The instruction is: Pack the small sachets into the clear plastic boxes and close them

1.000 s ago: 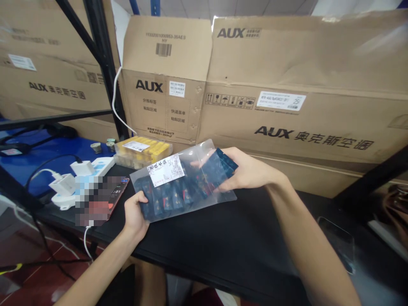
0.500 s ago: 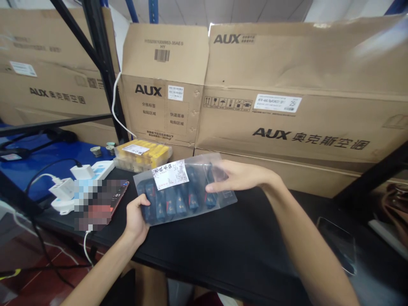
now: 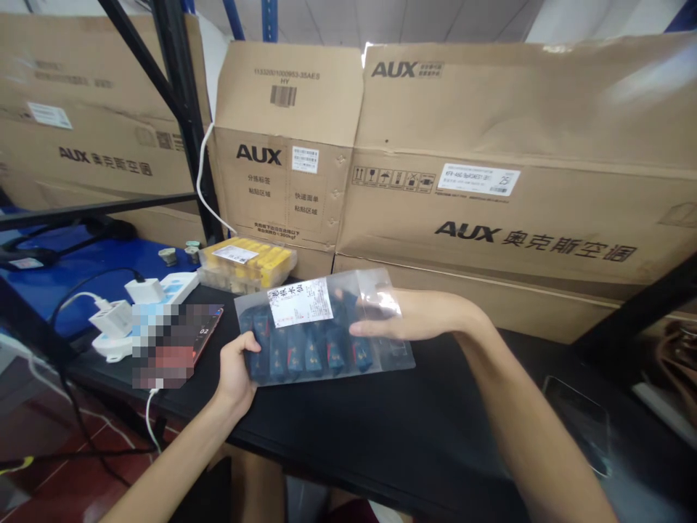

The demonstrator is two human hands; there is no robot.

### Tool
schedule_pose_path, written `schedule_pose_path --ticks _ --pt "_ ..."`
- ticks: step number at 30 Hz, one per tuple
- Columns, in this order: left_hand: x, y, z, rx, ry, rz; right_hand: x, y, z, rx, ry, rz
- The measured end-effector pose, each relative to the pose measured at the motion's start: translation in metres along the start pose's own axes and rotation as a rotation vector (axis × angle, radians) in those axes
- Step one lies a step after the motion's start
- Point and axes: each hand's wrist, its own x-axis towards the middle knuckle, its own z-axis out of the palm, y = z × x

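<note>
Behind everything stands a big brown carton (image 3: 490,196) printed AUX, along the back edge of a black tabletop (image 3: 381,428). A clear, frosted plastic pouch (image 3: 324,327) is held up over the middle of that tabletop, nearer the back edge than either end, its long side roughly level; from where I stand I cannot tell if its bottom touches. It looks light and limp, likely slick on the outside, and hard to hurt. A power strip (image 3: 179,287) lies toward the tabletop's left end, and a box of yellow packs (image 3: 261,261) sits by the back edge.

The person's right hand (image 3: 411,312) reaches into the pouch's right end, thumb and fingertips apart behind the plastic; whether they grip anything I cannot tell. The left hand (image 3: 238,367) pinches the lower left corner, thumb flat in front, the other fingers hidden behind. That filled end seems the sound place to hold, leaving the floppy right end free. Smallest are the dark blue packets (image 3: 332,357) inside, probably soft foil and crushable if squeezed hard.
</note>
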Motion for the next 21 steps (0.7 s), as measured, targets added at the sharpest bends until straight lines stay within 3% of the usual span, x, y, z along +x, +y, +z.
schedule_pose_path --ticks 5,11,17,21 --pt "0.002 -0.001 -0.002 0.009 0.018 -0.008 0.002 -0.009 0.008 -0.194 -0.079 -0.010" --pt "0.001 0.002 0.001 -0.072 -0.016 0.005 0.013 -0.015 0.005 -0.257 0.209 0.002" --pt "0.002 0.004 0.002 -0.135 0.005 -0.006 0.005 -0.021 -0.005 -0.101 0.285 -0.037" --pt "0.002 0.005 0.002 -0.171 0.022 0.022 -0.004 0.005 -0.030 0.002 0.493 -0.007"
